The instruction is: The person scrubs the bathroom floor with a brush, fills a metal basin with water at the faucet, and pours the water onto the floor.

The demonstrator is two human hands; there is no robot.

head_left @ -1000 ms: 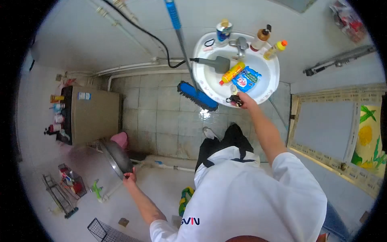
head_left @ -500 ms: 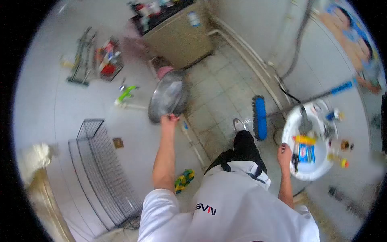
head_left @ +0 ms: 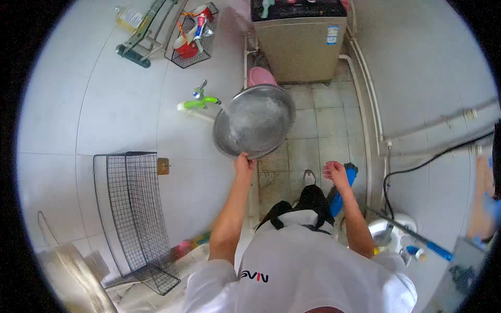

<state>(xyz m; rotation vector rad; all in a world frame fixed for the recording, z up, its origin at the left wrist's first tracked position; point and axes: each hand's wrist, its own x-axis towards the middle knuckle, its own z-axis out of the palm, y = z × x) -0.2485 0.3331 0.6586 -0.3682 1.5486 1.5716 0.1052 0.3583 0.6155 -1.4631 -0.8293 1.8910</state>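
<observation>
A round grey metal basin (head_left: pixel 263 117) is tilted under a green tap (head_left: pixel 201 101) on the left wall. Water seems to run from the spout onto the basin's inside. My left hand (head_left: pixel 244 164) grips the basin's near rim, fingers closed over the edge. My right hand (head_left: pixel 336 172) hangs in the air to the right of the basin, loosely curled with nothing visible in it. Below and beside it is a blue brush head (head_left: pixel 343 190), partly hidden by my forearm.
A washing machine (head_left: pixel 301 49) stands at the far end, with a pink bucket (head_left: pixel 261 76) in front. Wire baskets (head_left: pixel 136 201) hang on the left wall. A white washbasin (head_left: pixel 404 224) is at the right, with a blue-handled pole (head_left: pixel 438 250) across it.
My view has turned toward the left wall. My right hand has left the washbasin rim and moved in front of me. The metal basin, still in my left hand, now sits under the tap.
</observation>
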